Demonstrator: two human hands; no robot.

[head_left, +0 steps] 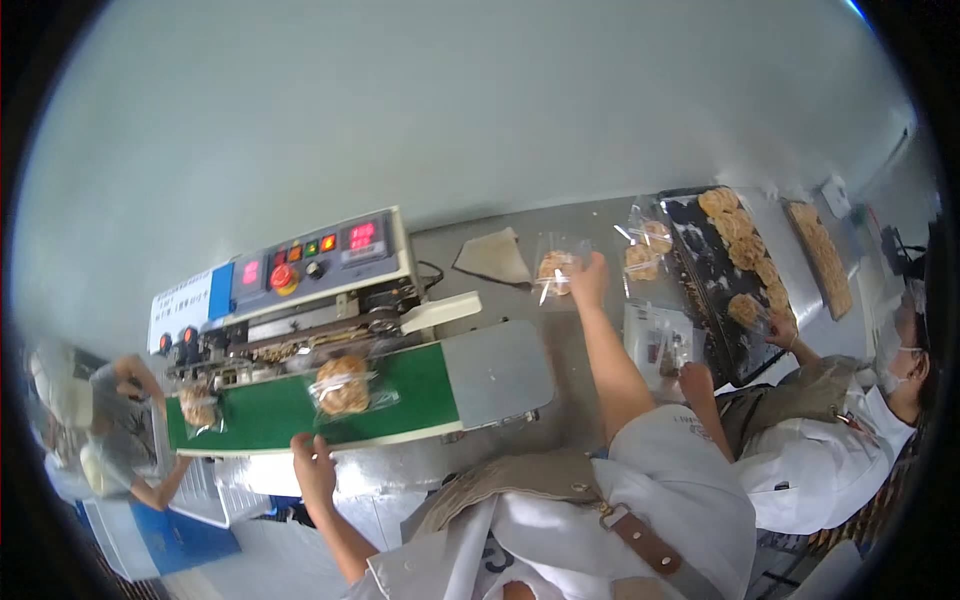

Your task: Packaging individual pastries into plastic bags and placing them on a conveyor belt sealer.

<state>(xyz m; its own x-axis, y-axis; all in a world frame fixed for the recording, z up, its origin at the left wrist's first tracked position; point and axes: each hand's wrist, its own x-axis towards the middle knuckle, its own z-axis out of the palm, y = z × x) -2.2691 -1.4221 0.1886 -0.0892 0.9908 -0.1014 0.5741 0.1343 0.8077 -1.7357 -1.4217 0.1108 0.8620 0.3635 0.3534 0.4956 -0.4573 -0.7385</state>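
Note:
My right hand (589,279) is on the right edge of a bagged baked pastry (556,273) lying on the metal table, fingers against its clear plastic bag. My left hand (312,457) is at the near edge of the green conveyor belt (262,412) of a continuous band sealer (315,262), fingers slightly apart and holding nothing. Just beyond it, another bagged pastry (343,386) lies on the belt with its bag mouth towards the sealing band. A further bagged pastry (199,406) is at the belt's left end.
Two bagged pastries (642,261) lie beside a dark baking tray (697,255) holding several unwrapped pastries. A folded cloth (493,257) and a stack of clear bags (656,341) are on the table. A co-worker (817,442) reaches over the tray at right; another person (124,435) is at far left.

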